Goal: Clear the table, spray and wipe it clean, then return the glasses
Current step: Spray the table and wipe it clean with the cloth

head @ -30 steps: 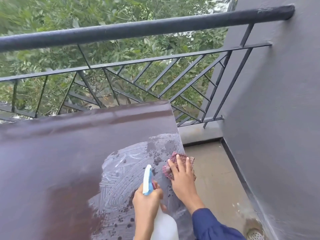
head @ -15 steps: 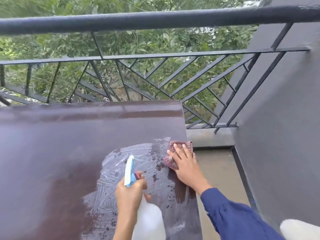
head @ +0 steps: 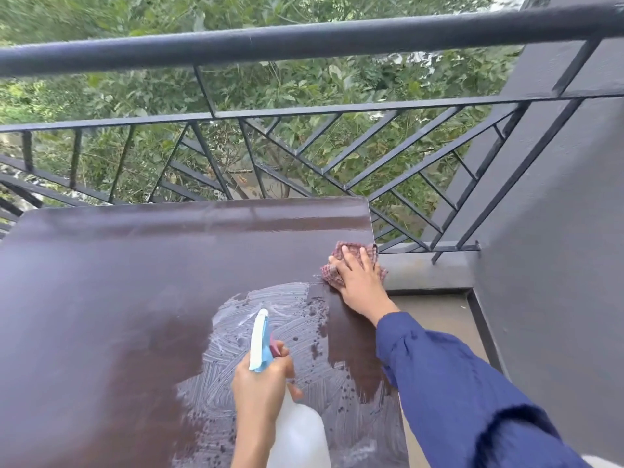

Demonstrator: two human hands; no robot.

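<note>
Outdoors, right hand [head: 359,282] flat on cloth [head: 332,276], left hand [head: 261,383] gripping spray bottle [head: 293,430]

The lower part of the spray bottle [head: 297,430] is cut off by the bottom edge, and its neck is hidden inside the left hand [head: 261,383] wrapped round it. How the trigger is held cannot be made out. Much of the cloth [head: 351,250] is covered by the flat right hand [head: 359,282], so only its outer edges are seen. The table [head: 118,298] is cut off at the left and bottom. The blue sleeve [head: 472,400] is cropped at the bottom edge. The railing [head: 304,42] is cut off at both sides. The leaves [head: 67,15] at the top left are blurred. A pale shape [head: 609,463] in the bottom right corner is too cropped to be identified.
</note>
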